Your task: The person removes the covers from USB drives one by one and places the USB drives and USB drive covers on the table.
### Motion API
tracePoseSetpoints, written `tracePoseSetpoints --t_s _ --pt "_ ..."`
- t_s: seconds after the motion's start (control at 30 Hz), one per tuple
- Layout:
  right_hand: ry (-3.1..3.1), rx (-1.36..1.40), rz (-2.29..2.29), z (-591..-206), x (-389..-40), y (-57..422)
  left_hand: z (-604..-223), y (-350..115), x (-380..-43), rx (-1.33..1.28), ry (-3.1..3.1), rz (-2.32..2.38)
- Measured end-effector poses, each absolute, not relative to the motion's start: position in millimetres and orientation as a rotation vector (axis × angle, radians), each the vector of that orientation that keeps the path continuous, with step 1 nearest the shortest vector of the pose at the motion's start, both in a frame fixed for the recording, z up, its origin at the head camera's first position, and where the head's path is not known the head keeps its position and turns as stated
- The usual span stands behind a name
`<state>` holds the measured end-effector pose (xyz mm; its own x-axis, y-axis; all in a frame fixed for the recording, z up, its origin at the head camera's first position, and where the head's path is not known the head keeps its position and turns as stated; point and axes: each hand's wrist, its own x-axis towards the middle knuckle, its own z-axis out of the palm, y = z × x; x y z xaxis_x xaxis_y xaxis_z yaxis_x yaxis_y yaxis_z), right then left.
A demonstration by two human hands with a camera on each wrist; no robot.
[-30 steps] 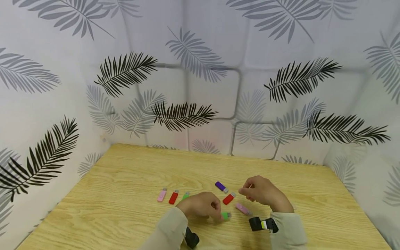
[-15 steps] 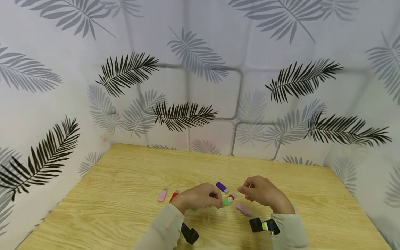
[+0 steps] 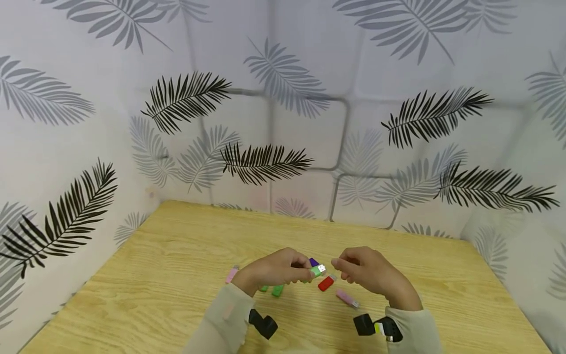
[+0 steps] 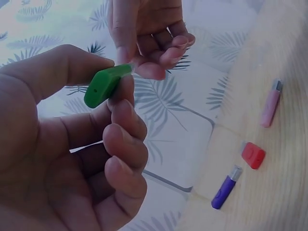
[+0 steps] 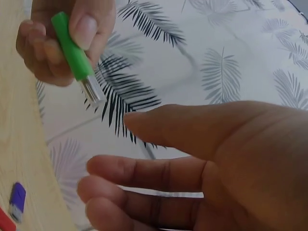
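Green USB stick (image 3: 315, 271) is above the tabletop (image 3: 177, 246), pinched by the left hand (image 3: 276, 268). Right hand (image 3: 376, 273): grip parted, holding nothing. Stick judged light, rigid, somewhat slippery; sound hold is the plastic body (image 5: 72, 53), clear of the metal plug (image 5: 93, 91).

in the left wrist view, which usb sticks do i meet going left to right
Green USB stick pinched by the left hand → purple USB stick → red USB stick → pink USB stick.
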<state>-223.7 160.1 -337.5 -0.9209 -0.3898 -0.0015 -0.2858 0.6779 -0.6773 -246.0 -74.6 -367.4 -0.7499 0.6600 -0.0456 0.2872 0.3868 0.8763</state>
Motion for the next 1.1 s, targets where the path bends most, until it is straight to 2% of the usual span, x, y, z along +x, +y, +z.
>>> tracePoseSetpoints --t_s 0.23,0.8,1.1 --pt "2.558 -0.730 -1.227 -334 -222 151 -361 -79 -244 0.904 2.223 1.328" --pt "2.455 -0.859 -1.325 -325 -217 150 -333 -80 -240 1.052 2.209 1.452" --pt "2.381 -0.935 -1.371 -327 -218 148 -335 -76 -240 0.992 2.155 1.511"
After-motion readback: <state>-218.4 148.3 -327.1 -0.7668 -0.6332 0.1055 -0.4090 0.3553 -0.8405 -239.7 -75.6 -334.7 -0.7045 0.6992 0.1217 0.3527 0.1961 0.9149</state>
